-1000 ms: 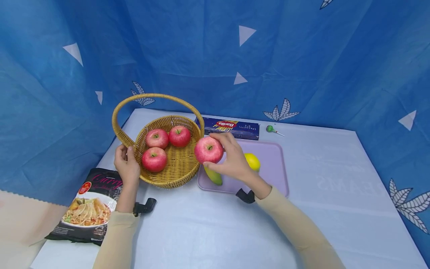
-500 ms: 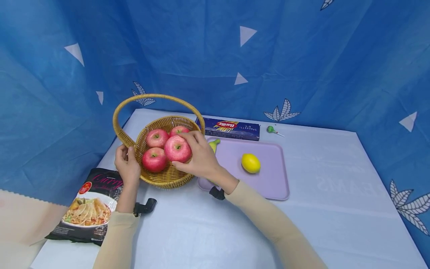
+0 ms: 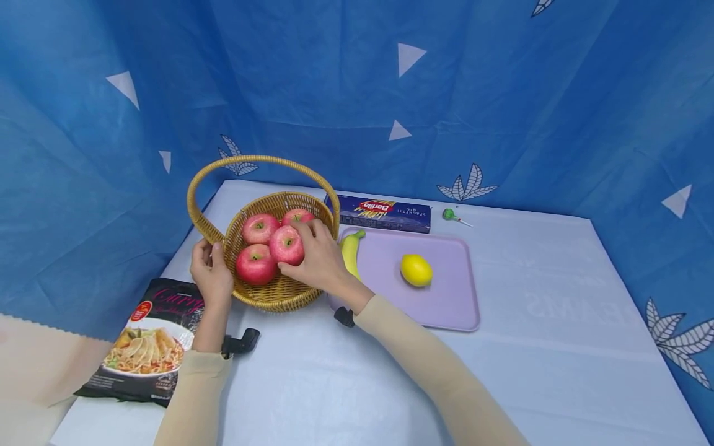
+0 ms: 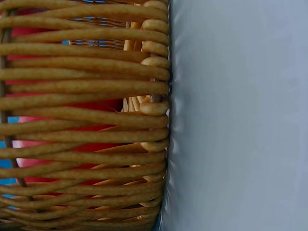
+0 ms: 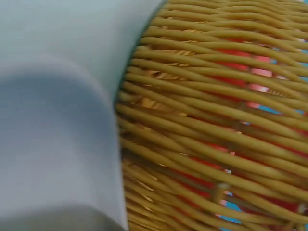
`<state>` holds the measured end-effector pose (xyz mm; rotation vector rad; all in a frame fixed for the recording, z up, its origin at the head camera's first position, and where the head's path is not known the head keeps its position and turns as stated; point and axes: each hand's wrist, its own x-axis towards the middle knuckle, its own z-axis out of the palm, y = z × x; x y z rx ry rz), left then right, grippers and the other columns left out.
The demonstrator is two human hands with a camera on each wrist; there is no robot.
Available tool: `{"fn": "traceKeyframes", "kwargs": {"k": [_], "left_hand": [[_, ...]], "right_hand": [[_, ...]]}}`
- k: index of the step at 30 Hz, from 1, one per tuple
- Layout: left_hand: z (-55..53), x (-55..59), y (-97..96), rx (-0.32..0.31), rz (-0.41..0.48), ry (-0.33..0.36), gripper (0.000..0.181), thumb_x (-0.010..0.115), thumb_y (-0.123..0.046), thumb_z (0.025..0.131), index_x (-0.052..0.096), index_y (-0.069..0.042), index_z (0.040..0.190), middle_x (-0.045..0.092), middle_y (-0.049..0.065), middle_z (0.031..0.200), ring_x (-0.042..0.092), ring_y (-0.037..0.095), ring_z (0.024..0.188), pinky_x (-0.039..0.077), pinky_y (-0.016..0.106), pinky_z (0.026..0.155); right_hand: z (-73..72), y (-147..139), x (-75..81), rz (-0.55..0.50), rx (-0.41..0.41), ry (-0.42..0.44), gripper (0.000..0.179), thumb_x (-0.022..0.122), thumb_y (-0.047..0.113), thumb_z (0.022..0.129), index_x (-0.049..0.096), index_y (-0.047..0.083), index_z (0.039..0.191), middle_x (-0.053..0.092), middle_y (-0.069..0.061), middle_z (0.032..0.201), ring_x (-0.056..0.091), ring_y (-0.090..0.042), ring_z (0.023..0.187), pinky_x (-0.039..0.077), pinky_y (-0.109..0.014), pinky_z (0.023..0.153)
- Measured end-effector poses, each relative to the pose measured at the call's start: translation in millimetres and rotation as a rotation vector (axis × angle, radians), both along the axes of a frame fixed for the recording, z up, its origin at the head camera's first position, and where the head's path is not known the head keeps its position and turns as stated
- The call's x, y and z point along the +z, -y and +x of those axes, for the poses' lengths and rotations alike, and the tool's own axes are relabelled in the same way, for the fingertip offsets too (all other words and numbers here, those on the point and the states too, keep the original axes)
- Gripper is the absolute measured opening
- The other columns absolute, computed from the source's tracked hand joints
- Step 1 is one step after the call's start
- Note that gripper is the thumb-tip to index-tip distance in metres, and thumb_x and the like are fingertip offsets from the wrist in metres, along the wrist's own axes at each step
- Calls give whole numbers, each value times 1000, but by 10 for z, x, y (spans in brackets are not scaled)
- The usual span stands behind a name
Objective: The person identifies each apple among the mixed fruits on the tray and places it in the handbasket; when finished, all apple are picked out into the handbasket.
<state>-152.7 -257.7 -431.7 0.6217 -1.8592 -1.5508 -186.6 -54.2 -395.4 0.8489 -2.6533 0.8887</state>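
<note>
A yellow wicker basket (image 3: pixel 279 301) with a tall arched handle stands at the left of the table. My left hand (image 3: pixel 212 275) grips its rim beside the foot of the handle. Inside the basket, my right hand (image 3: pixel 320 260) holds a red apple (image 3: pixel 287 244) between thumb and fingers. Three more lie around it: one apple (image 3: pixel 260 228) at the back left, one apple (image 3: pixel 256 265) at the front left and one apple (image 3: pixel 297 215) partly hidden behind. Woven wall fills much of both wrist views, red showing through the gaps; neither shows the fingers.
Right of the basket lies a lilac tray (image 3: pixel 446 310) bearing a lemon (image 3: pixel 416 271) and a banana (image 3: pixel 351 251), partly covered by my right arm. Behind are a blue spaghetti box (image 3: pixel 385 215) and a lollipop (image 3: pixel 449 214). A black noodle packet (image 3: pixel 147 347) lies front left.
My right hand has carried the apple leftward from above the tray into the basket, among the others. The banana and lemon are now less covered. My left hand stays on the rim.
</note>
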Motion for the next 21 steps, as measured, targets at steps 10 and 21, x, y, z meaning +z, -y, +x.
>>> {"fn": "traceKeyframes", "kwargs": {"k": [10, 21], "left_hand": [[-5, 7, 1, -2, 2, -8, 34, 45, -20, 104, 53, -1, 132, 59, 13, 132, 55, 16, 119, 48, 34, 101], [6, 9, 5, -7, 3, 4, 35, 44, -20, 105, 52, -2, 133, 58, 13, 134, 54, 19, 122, 47, 37, 104]], "right_hand": [[-88, 46, -150, 86, -87, -19, 74, 76, 50, 74, 52, 11, 132, 55, -8, 119, 55, -20, 107, 51, -34, 88], [-88, 81, -191, 182, -112, -7, 71, 74, 56, 75, 54, 12, 127, 58, -7, 117, 59, -21, 103, 53, -35, 85]]}}
